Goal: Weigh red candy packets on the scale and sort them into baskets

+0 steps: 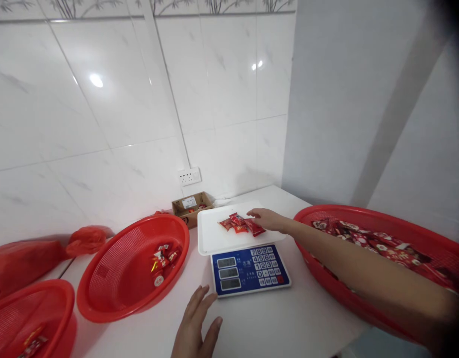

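My right hand (pixel 268 219) reaches over the white tray (pixel 210 238) of a blue electronic scale (pixel 248 271). Its fingers rest on a small pile of red candy packets (pixel 240 224) lying on the tray, fingers loosely together. My left hand (pixel 195 325) lies flat and open on the white table, just left of the scale's front corner, holding nothing. A red mesh basket (pixel 114 278) with a few candy packets stands to the left of the scale.
A large red basket (pixel 438 248) full of red candy packets sits at the right under my forearm. Another red basket (pixel 28 308) is at the lower left. Red plastic bags (pixel 46 251) and a small cardboard box (pixel 190 205) lie by the tiled wall.
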Demonstrator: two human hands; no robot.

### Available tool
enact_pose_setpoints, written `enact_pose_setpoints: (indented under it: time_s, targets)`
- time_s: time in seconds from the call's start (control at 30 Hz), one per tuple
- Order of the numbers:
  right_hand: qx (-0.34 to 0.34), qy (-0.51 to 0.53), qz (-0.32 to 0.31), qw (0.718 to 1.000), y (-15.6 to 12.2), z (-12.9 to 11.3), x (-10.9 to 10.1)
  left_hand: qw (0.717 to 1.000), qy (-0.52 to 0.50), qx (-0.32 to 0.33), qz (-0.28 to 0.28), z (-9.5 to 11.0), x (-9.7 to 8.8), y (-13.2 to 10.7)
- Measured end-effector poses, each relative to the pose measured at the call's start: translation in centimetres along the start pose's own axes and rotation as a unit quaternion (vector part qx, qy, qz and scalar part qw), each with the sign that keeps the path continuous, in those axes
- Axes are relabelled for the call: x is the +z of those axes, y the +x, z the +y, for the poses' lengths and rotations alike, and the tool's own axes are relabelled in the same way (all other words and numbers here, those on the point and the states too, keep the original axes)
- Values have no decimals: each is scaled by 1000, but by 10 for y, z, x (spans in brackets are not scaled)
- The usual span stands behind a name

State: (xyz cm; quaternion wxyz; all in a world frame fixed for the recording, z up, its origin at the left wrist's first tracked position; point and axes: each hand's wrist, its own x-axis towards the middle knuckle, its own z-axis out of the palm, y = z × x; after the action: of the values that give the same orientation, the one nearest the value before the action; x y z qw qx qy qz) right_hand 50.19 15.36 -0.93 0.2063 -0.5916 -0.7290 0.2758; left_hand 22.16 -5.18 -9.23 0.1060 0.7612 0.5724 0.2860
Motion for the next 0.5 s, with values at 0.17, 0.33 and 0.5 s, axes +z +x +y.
enact_pose_setpoints:
  time_s: [0.17, 0.33, 0.5]
  targets:
    - [-21, -41, 44, 998, -17, 31, -44, 999, 0, 16, 29, -6, 1, -1]
    - [62, -87, 7, 994, -52, 93, -87, 999, 11, 47, 12, -9, 3, 6]
    - [113, -100, -96, 984, -92, 134, -77, 996, -18, 72, 43, 5, 16, 11]
